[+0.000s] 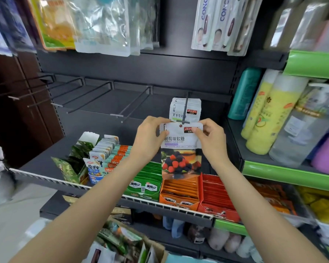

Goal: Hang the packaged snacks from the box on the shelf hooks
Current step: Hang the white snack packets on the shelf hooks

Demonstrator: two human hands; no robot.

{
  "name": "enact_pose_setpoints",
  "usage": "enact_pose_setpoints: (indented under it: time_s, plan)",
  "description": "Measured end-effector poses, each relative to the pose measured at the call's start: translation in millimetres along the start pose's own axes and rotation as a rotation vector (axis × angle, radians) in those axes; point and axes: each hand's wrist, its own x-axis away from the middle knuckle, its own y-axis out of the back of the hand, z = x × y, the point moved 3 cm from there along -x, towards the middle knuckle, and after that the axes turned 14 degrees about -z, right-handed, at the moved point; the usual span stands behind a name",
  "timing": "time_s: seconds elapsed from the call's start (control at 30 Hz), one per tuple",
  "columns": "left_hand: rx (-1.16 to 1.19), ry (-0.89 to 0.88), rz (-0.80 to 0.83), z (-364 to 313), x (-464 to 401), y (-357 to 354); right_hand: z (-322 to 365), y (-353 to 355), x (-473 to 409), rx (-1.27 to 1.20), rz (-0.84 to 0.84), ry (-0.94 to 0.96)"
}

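I hold a white gummy packet point(181, 149) printed with red and dark berries upright in front of the shelf. My left hand point(150, 137) pinches its top left corner and my right hand point(211, 138) pinches its top right corner. The packet's hang hole sits just below the tip of a black hook point(185, 111). Several white packets point(184, 111) of the same brand hang further back on that hook. The cardboard box point(141, 243) with more snack packets stands at the bottom, between my forearms.
Several bare black hooks point(95, 95) stick out to the left. Snack display cartons point(179, 190) in green, orange and red fill the shelf below. Bottles point(264, 114) stand on green-edged shelves at right. Hanging bags point(103, 25) crowd the top row.
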Motion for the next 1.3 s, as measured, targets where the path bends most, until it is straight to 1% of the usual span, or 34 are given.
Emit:
enact_pose_setpoints:
  time_s: [0.1,0.23,0.33,0.5,0.67,0.87,0.93,1.03,1.17,1.3]
  plan:
    - [-0.012,0.001,0.017,-1,2,-6,-7,-4,-1,0.026,-0.019,-0.029]
    - [-0.028,-0.013,0.037,1,4,-10,-9,-4,4,0.016,-0.057,-0.016]
    - [-0.035,-0.035,0.059,2,8,-14,-7,-4,7,0.015,-0.102,0.021]
    - [-0.029,-0.035,0.018,3,9,-21,-1,-3,9,0.008,-0.143,0.139]
    - [-0.055,-0.019,0.034,10,6,-35,-12,-8,6,0.032,-0.137,0.163]
    - [-0.065,0.041,0.049,18,-14,-59,-25,-20,-15,0.222,-0.116,0.214]
    - [-0.080,0.067,0.072,20,-26,-69,-31,-27,-26,0.269,-0.092,0.194]
    - [-0.099,0.092,0.152,23,-44,-86,-41,-38,-44,0.309,-0.051,0.163]
    - [-0.125,0.117,0.219,27,-66,-106,-51,-50,-69,0.389,-0.052,0.162]
    - [-0.092,0.168,0.204,30,-81,-118,-57,-61,-86,0.476,-0.019,0.125]
